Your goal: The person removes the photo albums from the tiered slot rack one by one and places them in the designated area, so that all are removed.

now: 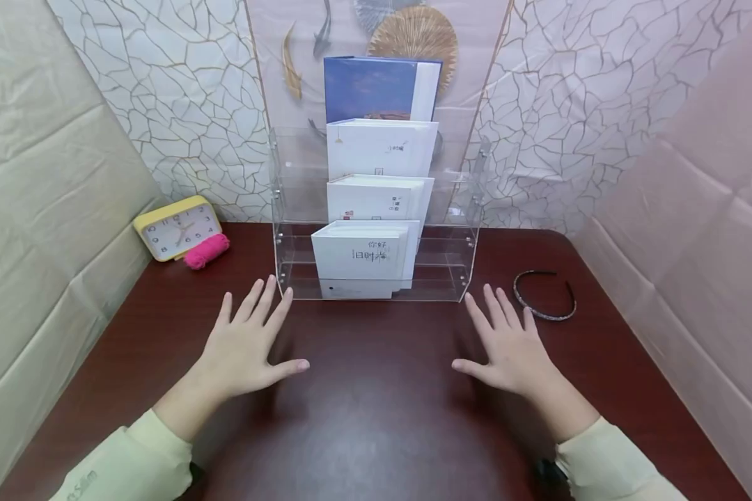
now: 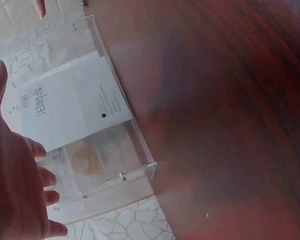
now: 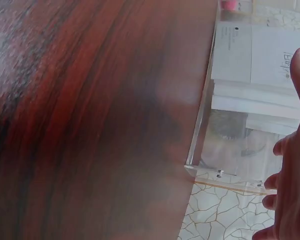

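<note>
In the head view my left hand (image 1: 241, 351) is spread above the table, fingers straight and holding nothing. My right hand (image 1: 510, 351) is spread the same way on the other side. Between and beyond them stands a clear acrylic rack (image 1: 439, 289) with stepped tiers. White books stand in it: a front one (image 1: 351, 257), another behind it (image 1: 370, 198), and a third (image 1: 376, 146). A blue and white book (image 1: 370, 87) is at the top. Both wrist views also show the rack and the front white book (image 2: 72, 107).
A yellow alarm clock (image 1: 182, 228) leans at the back left, with a pink yarn bundle (image 1: 207, 251) against it. A dark headband (image 1: 545, 316) lies to the right, near my right fingertips. Pale cloth walls (image 1: 31, 174) flank the dark wooden table (image 1: 376, 417).
</note>
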`<state>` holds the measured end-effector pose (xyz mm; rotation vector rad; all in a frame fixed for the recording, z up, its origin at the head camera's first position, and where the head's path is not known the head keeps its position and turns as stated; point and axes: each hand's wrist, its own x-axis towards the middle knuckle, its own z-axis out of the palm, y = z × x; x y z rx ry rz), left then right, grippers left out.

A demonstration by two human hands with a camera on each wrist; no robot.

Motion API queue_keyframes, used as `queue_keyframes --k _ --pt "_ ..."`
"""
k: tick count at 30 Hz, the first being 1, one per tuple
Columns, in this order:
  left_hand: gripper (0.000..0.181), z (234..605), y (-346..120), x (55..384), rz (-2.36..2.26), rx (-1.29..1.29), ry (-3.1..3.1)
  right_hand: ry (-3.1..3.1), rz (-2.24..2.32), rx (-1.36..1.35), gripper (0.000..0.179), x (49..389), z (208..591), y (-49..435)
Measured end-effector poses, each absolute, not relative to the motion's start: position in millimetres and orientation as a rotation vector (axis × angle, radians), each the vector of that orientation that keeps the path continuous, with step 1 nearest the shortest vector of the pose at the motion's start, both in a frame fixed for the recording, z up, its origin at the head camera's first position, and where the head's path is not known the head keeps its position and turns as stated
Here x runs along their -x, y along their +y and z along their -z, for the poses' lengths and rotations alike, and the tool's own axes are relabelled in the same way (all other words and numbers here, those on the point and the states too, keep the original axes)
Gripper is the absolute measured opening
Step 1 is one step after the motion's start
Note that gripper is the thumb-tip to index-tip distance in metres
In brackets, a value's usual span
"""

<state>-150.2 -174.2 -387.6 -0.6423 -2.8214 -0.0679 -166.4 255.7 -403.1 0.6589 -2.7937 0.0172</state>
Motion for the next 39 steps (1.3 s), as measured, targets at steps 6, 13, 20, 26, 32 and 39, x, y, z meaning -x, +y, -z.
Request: queue_keyframes --k 6,13,20,26,32,39 --pt "0.102 366.3 -186.6 172.4 0.400 0.528 -2.905 -2.760 -0.511 -0.673 0.092 186.6 389.7 255.5" --pt "0.088 330.3 -203.8 234.1 1.269 0.250 -2.642 -2.505 -1.222 -0.467 0.052 239.3 366.9 238.9" --pt "0.073 328.7 -194.8 285.9 1.606 0.012 -2.496 -2.448 -1.502 -0.404 0.045 274.8 370.1 211.3" --pt "0.068 342.4 -181.5 309.6 1.712 -0.057 -2.521 -2.365 -1.639 -0.383 0.050 286.6 379.4 183.4" --pt "0.051 351.9 -174.5 315.2 1.416 -0.040 -2.580 -2.290 -1.623 -0.367 0.056 289.1 390.2 164.2" --pt "0.034 354.1 -169.4 322.7 1.127 0.087 -2.586 -2.350 -1.376 -0.386 0.054 290.7 396.7 150.8"
